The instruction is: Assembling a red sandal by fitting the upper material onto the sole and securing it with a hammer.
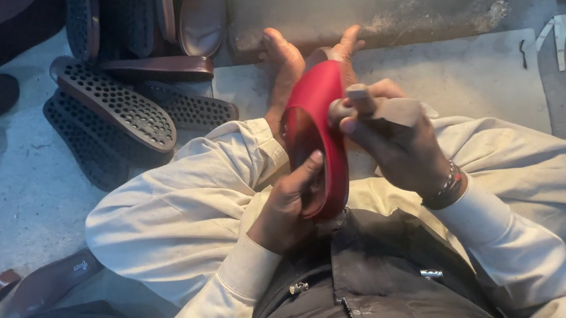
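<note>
One red shoe stands on edge; left hand grips its heel, thumb inside. Right hand clenches one grey block against it.

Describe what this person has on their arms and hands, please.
Both arms are in long cream sleeves with ribbed cuffs. The right hand has a beaded bracelet at the wrist. The left hand is bare, without gloves or rings in view. A dark padded vest covers the chest.
</note>
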